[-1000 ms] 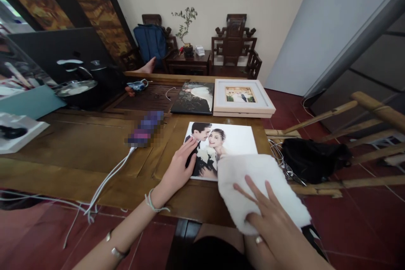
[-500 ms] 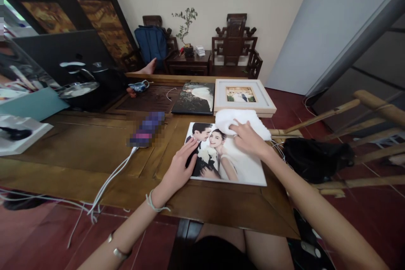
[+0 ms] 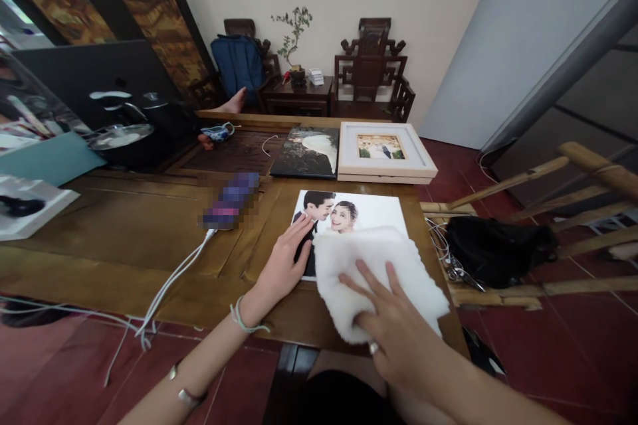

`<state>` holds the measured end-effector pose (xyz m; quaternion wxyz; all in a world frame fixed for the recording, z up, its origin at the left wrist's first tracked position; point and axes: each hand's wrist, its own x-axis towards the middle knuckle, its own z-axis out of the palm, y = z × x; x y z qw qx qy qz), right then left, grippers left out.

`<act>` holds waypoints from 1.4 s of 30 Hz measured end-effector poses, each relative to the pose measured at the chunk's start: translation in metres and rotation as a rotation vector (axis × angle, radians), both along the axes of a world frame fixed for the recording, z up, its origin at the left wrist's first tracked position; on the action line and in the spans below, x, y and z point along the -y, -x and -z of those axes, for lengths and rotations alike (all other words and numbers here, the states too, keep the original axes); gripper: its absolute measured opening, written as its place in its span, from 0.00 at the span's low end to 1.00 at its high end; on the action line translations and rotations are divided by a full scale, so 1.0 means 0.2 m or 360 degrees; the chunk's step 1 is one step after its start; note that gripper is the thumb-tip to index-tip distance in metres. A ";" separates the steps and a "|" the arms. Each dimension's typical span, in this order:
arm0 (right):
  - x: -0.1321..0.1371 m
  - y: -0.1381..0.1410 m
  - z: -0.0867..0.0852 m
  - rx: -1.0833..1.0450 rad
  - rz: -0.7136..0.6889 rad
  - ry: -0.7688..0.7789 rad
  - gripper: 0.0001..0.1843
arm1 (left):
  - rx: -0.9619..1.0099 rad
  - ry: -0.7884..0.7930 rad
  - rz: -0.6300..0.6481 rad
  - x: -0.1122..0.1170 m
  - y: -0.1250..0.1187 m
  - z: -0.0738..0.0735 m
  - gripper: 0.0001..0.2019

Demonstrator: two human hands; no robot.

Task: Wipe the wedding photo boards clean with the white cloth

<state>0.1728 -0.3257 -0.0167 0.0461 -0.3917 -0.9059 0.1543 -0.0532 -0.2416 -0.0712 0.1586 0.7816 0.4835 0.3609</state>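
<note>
A photo panel (image 3: 375, 208) of a couple lies flat on the wooden table. My left hand (image 3: 288, 254) rests flat along its left edge, fingers stretched out, holding nothing. Over the panel's lower right part spreads a fluffy white cloth (image 3: 413, 272), which reaches past the near edge onto the table. My right hand (image 3: 393, 325) presses on this cloth with its fingers spread, and the thumb is tucked into a fold. The cloth hides much of the picture's lower half.
Behind the panel lie a dark photo panel (image 3: 305, 154) and a pale framed photo (image 3: 423, 149). A phone (image 3: 230, 200) with white cables (image 3: 174, 279) is to the left. A kettle (image 3: 164, 123) stands further back. A bamboo chair (image 3: 513, 176) holds a black bag (image 3: 498, 249).
My right hand has brought the white cloth from the panel's far right corner down toward me, over its lower right part. The cloth now lies more spread out. My left hand has stayed in place.
</note>
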 end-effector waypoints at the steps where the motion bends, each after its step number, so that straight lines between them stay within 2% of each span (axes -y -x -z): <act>1: -0.07 0.01 -0.01 -0.0003 0.0017 -0.0014 0.24 | 0.0005 0.0003 0.0000 0.00 0.00 0.00 0.21; 7: -0.63 0.11 -0.06 0.0053 0.0268 -0.0123 0.24 | 0.0009 0.0003 0.0014 -0.01 0.01 0.00 0.20; 10: -0.77 0.15 -0.08 0.0067 0.0348 -0.0132 0.23 | 0.0011 0.0007 0.0016 -0.01 0.01 0.01 0.20; 12: -0.76 0.16 -0.08 0.0072 0.0369 -0.0138 0.24 | 0.0025 0.0004 0.0015 -0.01 0.01 0.01 0.21; 14: -0.67 0.17 -0.06 0.0085 0.0360 -0.0168 0.25 | 0.0037 0.0001 0.0016 -0.01 0.00 0.01 0.21; 17: -0.42 0.16 -0.04 0.0114 0.0258 -0.0163 0.24 | 0.0033 0.0009 0.0023 -0.01 0.00 0.01 0.21; 21: -0.05 0.14 -0.02 0.0094 0.0119 0.0045 0.20 | 0.0035 0.0029 0.0015 -0.01 0.00 0.01 0.21; 24: 0.08 0.12 -0.02 0.0070 0.0004 0.0127 0.20 | 0.0039 0.0024 0.0014 -0.01 0.01 0.02 0.21; 27: 0.00 0.10 -0.04 0.0039 0.0013 0.0095 0.24 | 0.0041 0.0020 0.0035 -0.01 0.01 0.02 0.21; 33: -0.49 0.13 -0.04 0.0167 0.0305 -0.0246 0.28 | 0.0087 0.0012 0.0037 -0.01 0.00 0.02 0.22; 35: -0.60 0.18 -0.03 0.0224 0.0369 -0.0285 0.29 | 0.0137 0.0020 0.0036 0.00 0.00 0.00 0.22; 38: -0.63 0.27 0.00 0.0249 0.0273 -0.0292 0.27 | 0.0360 0.0009 0.0001 0.02 0.01 -0.04 0.22; 42: -0.45 0.30 0.00 0.0099 -0.0204 -0.0321 0.18 | 0.0648 -0.0011 -0.0085 0.04 0.03 -0.07 0.23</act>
